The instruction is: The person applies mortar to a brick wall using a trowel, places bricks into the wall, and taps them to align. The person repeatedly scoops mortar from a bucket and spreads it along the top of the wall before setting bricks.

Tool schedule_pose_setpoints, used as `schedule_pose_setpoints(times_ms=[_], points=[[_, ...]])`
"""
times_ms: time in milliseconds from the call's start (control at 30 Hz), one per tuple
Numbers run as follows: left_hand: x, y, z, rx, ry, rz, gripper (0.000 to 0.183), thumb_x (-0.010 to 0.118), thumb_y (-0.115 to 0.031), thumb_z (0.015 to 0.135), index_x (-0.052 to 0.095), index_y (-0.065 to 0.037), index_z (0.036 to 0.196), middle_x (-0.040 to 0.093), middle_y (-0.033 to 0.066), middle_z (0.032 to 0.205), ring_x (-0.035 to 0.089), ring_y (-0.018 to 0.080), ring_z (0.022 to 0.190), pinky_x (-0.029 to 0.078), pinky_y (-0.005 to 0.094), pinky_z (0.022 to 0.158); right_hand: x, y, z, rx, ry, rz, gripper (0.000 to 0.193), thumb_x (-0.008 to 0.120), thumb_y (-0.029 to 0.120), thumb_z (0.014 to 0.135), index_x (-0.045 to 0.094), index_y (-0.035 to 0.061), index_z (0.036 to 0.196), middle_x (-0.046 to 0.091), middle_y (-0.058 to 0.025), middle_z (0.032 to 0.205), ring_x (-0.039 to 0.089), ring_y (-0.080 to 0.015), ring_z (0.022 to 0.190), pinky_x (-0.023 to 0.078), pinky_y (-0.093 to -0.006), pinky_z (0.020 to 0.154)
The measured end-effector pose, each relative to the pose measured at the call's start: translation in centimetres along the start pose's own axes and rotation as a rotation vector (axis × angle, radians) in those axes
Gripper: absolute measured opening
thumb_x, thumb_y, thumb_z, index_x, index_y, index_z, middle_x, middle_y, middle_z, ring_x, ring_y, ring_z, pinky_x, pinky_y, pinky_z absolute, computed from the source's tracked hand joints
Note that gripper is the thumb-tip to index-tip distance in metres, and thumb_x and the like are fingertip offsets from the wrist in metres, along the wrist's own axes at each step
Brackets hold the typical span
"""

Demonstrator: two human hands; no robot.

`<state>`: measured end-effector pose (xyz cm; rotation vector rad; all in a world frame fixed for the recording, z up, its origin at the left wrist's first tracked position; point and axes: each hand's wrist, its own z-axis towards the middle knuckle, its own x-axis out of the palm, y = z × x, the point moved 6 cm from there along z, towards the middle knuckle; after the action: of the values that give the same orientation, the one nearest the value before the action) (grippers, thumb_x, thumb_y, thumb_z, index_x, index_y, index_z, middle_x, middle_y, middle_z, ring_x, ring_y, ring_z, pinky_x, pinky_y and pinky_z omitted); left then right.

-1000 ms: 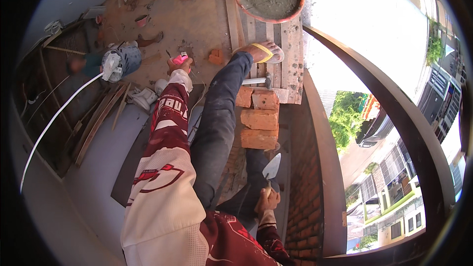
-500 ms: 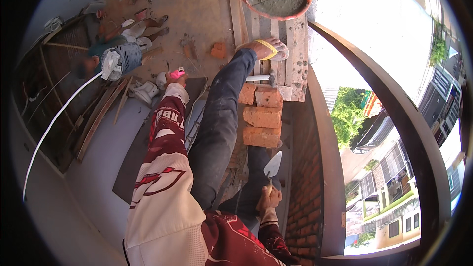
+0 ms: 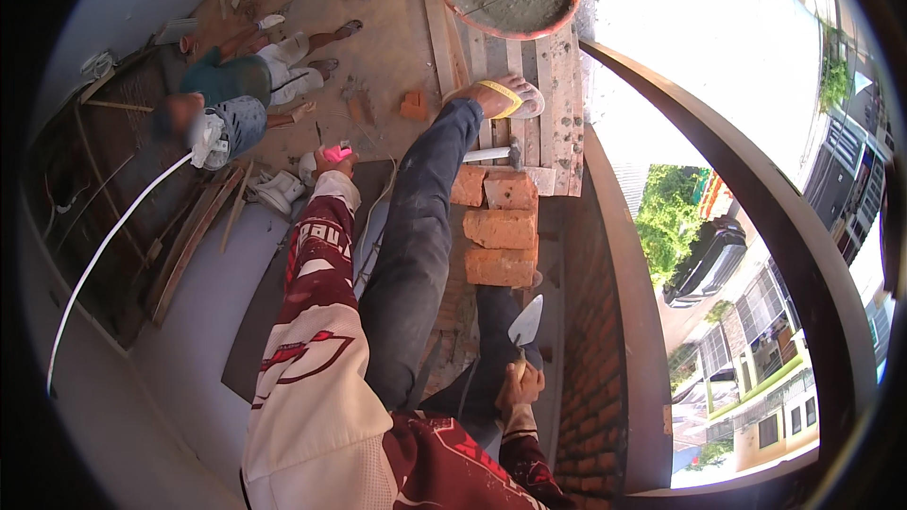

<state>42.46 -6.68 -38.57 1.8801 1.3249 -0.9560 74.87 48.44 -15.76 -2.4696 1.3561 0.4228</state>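
Note:
In my right hand (image 3: 520, 385) is the handle of a trowel (image 3: 526, 321); its pointed grey blade tilts up toward the stacked bricks. My left arm stretches far out to the left, and the left hand (image 3: 336, 166) is closed around a small bright pink object (image 3: 335, 152) whose kind I cannot make out. Several orange bricks (image 3: 500, 229) sit in a stack beyond the trowel, apart from it. Just past them lies a hammer (image 3: 516, 154) with a pale handle, beside my foot (image 3: 506, 98) in a yellow-strapped sandal on the planks.
An orange-rimmed bucket (image 3: 577, 2) of wet mortar stands on the plank platform (image 3: 567, 123). A brick wall (image 3: 595, 416) and dark frame (image 3: 652, 340) border the right side, with a street outside. Another person (image 3: 241, 85) is on the floor at left, near loose boards (image 3: 194, 236).
The view has shifted slightly. The other person at left has moved, and more of their body and an outstretched hand now show. My hands keep hold of the trowel and the pink object.

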Motion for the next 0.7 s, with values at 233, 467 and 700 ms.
schedule_pose_setpoints(times_ms=[233,467,700], points=[[0.3,-0.1,1.3,0.01,-0.042,-0.008,0.094,0.088,-0.029,0.067,0.041,-0.023,0.148,0.044,0.0295,0.143,0.06,0.0407,0.119,0.051,0.0496,0.101,0.2,-0.2,-0.2,-0.024,-0.012,0.017,0.062,0.066,0.06,0.088,0.066,0.0157,0.131,0.059,-0.0057,0.138,0.031,-0.0396,0.143,0.027,-0.0546,0.117],[1.5,1.8,4.4,-0.03,-0.025,-0.11,0.094,0.086,-0.029,0.07,0.038,-0.018,0.151,0.046,0.029,0.141,0.067,0.0373,0.109,0.056,0.0491,0.093,0.4,-0.8,-0.2,0.014,-0.023,0.031,0.061,0.068,0.059,0.087,0.066,0.0159,0.13,0.058,-0.006,0.139,0.029,-0.0391,0.144,0.025,-0.0557,0.117],[3.7,0.5,7.7,0.101,0.066,0.01,0.112,0.087,-0.041,0.067,0.032,0.0,0.156,0.056,0.0222,0.143,0.059,0.0368,0.128,0.045,0.0451,0.11,-0.1,0.0,-0.4,0.015,-0.024,0.022,0.057,0.069,0.058,0.086,0.068,0.0178,0.127,0.057,-0.0045,0.14,0.028,-0.0391,0.145,0.022,-0.0556,0.119]])
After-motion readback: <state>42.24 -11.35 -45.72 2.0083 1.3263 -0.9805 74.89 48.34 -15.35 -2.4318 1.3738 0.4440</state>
